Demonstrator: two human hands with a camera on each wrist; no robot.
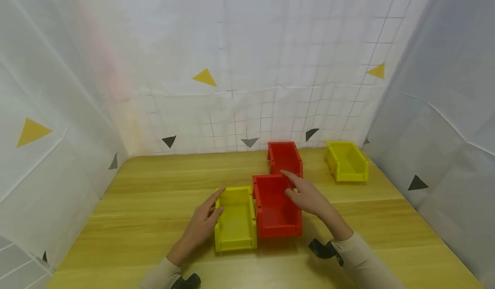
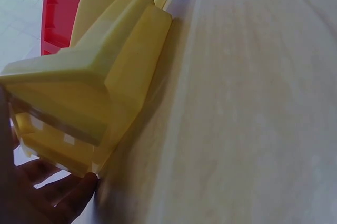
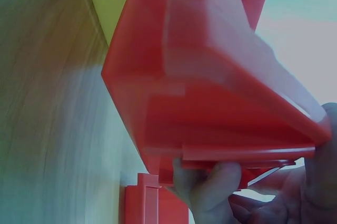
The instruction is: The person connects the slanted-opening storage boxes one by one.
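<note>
At the front of the table lies a yellow storage bin [image 1: 235, 220], open side up. My left hand [image 1: 199, 226] grips its left rear corner, thumb by the left wall. In the left wrist view the fingers [image 2: 73, 197] bend around the back of this bin. Directly to its right sits a red storage bin [image 1: 276, 203], its left wall right against the yellow one. My right hand [image 1: 309, 198] holds the red bin at the right rear corner, index finger along the back rim. The right wrist view shows fingertips [image 3: 218, 184] curled at its rear edge.
Behind the held red bin stands a second red bin [image 1: 284, 155], partly covered by it and the right hand. Another yellow bin [image 1: 349, 162] is at the back right, near the table's edge. White sheets [image 1: 247, 65] with triangles enclose the wooden table [image 1: 154, 194].
</note>
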